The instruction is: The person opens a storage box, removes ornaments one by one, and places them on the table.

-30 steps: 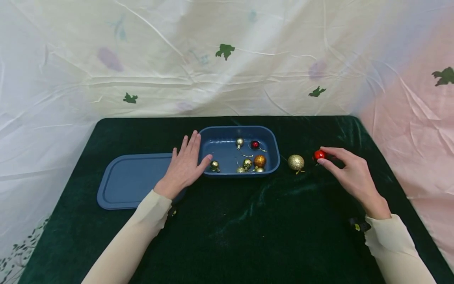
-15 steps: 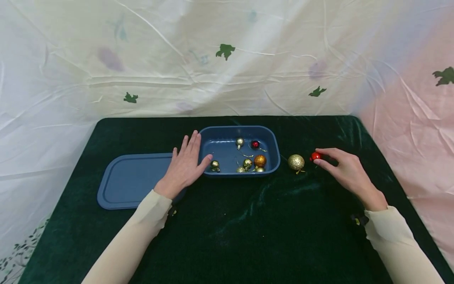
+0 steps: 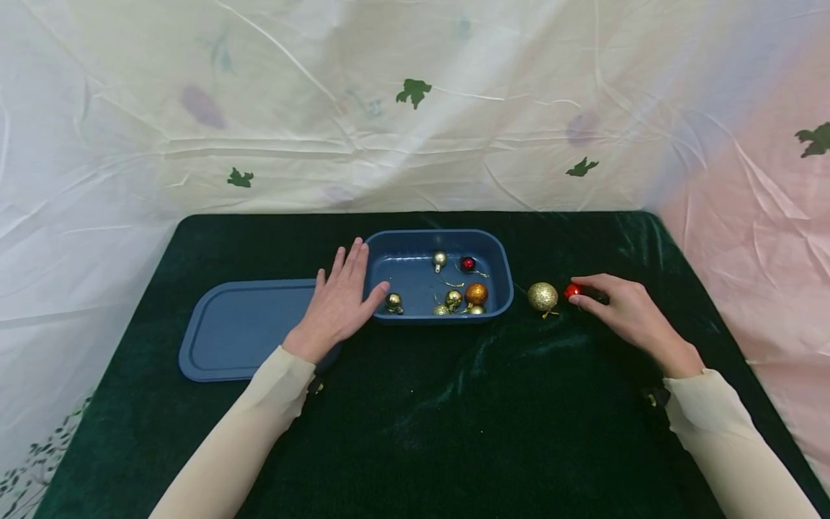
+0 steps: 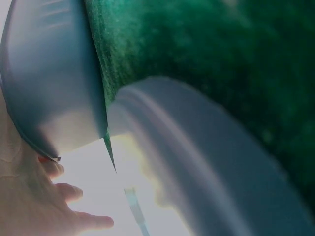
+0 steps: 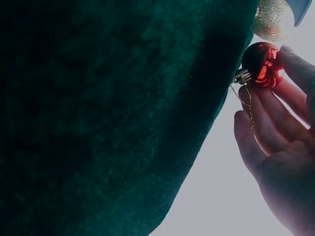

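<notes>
My right hand [image 3: 580,295] pinches a small shiny red bauble [image 3: 571,290] low over the green cloth, just right of a gold glitter bauble [image 3: 542,296]. In the right wrist view the red bauble [image 5: 263,64] sits between my fingertips [image 5: 295,66] with its gold thread hanging, and the glitter bauble [image 5: 269,19] lies just beyond. My left hand [image 3: 346,285] lies flat with straight fingers against the left end of the blue container [image 3: 441,235], its heel over the blue lid [image 3: 233,331]. Several small baubles lie inside the container.
A dark green velvet cloth [image 3: 454,418] covers the table, with white sheeting hung behind and on both sides. The left wrist view shows the container wall [image 4: 49,88] and the lid's rim [image 4: 221,162] close up.
My right hand has moved left and down with the red bauble, closer to the gold glitter bauble. The left hand has stayed put.
</notes>
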A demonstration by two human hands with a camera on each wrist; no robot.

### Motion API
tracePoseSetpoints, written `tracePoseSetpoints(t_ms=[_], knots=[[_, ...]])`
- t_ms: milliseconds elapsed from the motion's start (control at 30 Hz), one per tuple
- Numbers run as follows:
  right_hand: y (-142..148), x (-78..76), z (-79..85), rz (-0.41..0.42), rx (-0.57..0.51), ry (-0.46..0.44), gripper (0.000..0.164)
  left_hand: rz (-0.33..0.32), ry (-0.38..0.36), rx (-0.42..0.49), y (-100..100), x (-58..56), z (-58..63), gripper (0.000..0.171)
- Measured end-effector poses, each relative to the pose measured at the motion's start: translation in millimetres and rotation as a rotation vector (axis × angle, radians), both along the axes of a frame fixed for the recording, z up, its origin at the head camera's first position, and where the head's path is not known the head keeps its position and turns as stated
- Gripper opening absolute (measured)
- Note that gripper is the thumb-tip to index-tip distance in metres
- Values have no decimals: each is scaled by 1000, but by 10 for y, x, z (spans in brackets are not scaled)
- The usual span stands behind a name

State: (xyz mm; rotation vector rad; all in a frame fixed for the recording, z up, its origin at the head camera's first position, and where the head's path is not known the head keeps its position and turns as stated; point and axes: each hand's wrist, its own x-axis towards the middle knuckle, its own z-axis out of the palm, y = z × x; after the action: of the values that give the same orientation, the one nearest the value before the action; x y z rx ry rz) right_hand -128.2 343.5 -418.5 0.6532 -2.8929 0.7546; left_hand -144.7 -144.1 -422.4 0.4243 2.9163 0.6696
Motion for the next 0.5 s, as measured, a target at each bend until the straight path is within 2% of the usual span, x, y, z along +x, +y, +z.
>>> tracePoseSetpoints(t_ms=[500], knots=[[-19,-30,-26,-3,44,-75,35,-8,12,-3,-10,-8,-23,90]])
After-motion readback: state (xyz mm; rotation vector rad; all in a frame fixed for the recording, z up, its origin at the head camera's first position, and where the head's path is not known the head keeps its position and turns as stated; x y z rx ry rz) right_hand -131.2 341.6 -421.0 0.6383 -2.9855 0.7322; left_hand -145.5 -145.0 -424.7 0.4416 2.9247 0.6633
